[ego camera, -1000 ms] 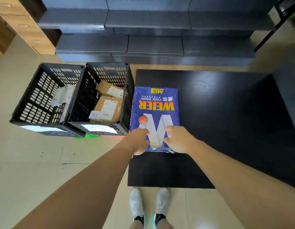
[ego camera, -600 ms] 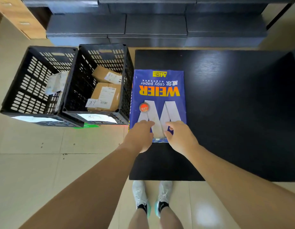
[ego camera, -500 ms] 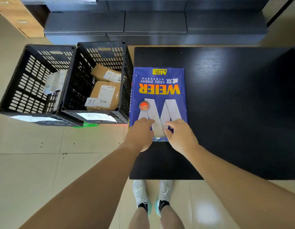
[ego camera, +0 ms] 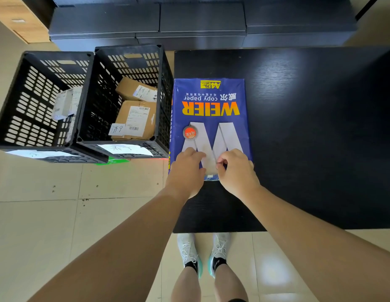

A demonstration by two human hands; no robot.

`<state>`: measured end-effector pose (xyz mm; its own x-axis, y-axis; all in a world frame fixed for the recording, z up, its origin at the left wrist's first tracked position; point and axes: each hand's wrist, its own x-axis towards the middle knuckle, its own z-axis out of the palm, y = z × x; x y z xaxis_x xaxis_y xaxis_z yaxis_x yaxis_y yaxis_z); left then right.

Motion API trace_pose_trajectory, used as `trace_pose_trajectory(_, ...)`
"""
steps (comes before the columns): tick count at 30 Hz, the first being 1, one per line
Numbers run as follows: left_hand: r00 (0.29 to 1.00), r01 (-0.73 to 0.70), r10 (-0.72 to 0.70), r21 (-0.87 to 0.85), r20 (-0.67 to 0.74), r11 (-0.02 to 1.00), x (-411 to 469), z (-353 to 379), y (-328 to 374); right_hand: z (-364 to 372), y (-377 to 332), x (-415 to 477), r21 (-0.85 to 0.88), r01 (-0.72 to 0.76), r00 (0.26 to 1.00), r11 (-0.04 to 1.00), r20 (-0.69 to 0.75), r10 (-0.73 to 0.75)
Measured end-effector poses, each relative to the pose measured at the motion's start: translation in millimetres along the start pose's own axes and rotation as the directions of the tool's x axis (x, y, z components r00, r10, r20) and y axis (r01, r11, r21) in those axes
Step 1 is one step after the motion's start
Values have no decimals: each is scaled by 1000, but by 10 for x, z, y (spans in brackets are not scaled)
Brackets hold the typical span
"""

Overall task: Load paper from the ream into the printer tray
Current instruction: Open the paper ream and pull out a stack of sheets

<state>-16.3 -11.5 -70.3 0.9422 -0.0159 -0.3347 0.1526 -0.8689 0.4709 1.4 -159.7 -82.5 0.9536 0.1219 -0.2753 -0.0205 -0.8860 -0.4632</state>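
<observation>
A blue ream of copy paper (ego camera: 209, 110), still wrapped, lies flat at the left edge of a black table (ego camera: 309, 127), its yellow lettering upside down to me. My left hand (ego camera: 186, 168) rests on the ream's near left corner with its fingers curled onto the wrapper. My right hand (ego camera: 236, 170) sits on the near right part, thumb and fingers pinched at the wrapper close to the near end. A small white patch shows at the ream's near edge between my hands. No printer or tray is in view.
Two black slotted crates stand on the tiled floor left of the table: the near one (ego camera: 128, 62) holds cardboard parcels, the far-left one (ego camera: 37, 101) holds white packets. Dark cabinets (ego camera: 200, 22) run along the back. My feet are at the table's near edge.
The view has tilted down and come a little closer. Both hands stay on the ream's near end; the right fingers have drawn together into a pinch on the wrapper.
</observation>
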Motion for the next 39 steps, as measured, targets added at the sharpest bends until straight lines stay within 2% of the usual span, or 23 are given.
trace_pose_trajectory(7,1000,14,-15,-15,-18,1000,29,28,10,-33,9,-15,31,31,998,999,61,-33)
trace_pose_trajectory(10,1000,0,-1,-18,-13,1000,56,48,17,-24,-13,-31,120,31,997,992,64,-39)
trace_pose_trajectory(14,1000,-26,26,-17,2,1000,81,73,33,11,-8,11,224,-27,999,974,26,22)
trace_pose_trajectory(17,1000,-19,18,-45,-9,999,93,89,16,7,-1,23,205,-25,1000,978,2,26)
trace_pose_trajectory(21,1000,-21,20,-87,-17,996,97,81,-13,4,-25,2,171,-31,999,985,45,23)
trace_pose_trajectory(26,993,-101,106,-93,50,991,60,61,-143,48,16,-60,156,11,999,988,47,-18)
trace_pose_trajectory(29,994,-95,100,-99,52,991,57,62,-151,49,24,-119,190,14,999,982,34,-21)
trace_pose_trajectory(35,996,-77,66,-226,-56,971,-34,52,-80,-55,-51,-182,243,-6,1000,970,28,-1)
trace_pose_trajectory(39,997,-67,55,-223,-61,972,-118,43,-32,-64,-39,-237,142,-3,996,990,91,-10)
